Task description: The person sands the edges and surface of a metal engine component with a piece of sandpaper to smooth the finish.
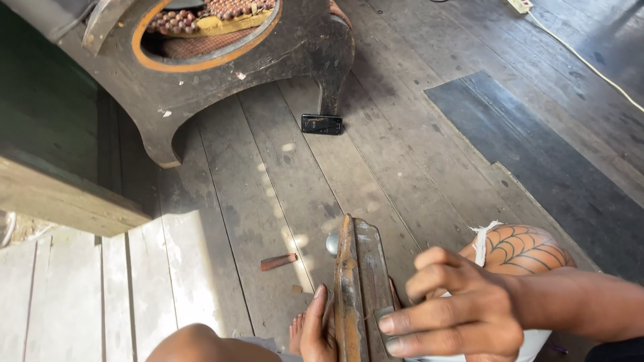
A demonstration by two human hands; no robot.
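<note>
The surface is a floor of worn grey-brown wooden planks [282, 181], scuffed and dusty, with the boards running away from the viewer. A darker rectangular patch [537, 161] lies toward the floor's right edge. At the lower left the planks step down to paler, weathered boards [87, 295]. At the far left stands a dark, scratched wooden stool with curved legs and a round orange-rimmed opening [221, 60]. A small black rectangular device [321, 124] lies on the floor just beside one stool leg. A pale cord [583, 60] crosses the far right corner. A short reddish-brown wooden cylinder [278, 261] lies on the planks near the bottom centre.

The long, narrow, rusty brown metal-and-wood bar [357, 281] stands at the bottom centre of the floor, its length running away from the viewer, with a rounded grey metal knob [332, 243] at its left side. Its surface is stained and worn.

The right hand [456, 312] has its grip closed across the bar from the right, fingertips [392, 323] pressing on its top face. The left hand [316, 328] lies against the bar's left side, fingers extended; whether this grip encloses the bar cannot be determined. A tattooed knee [523, 248] sits behind the right hand.
</note>
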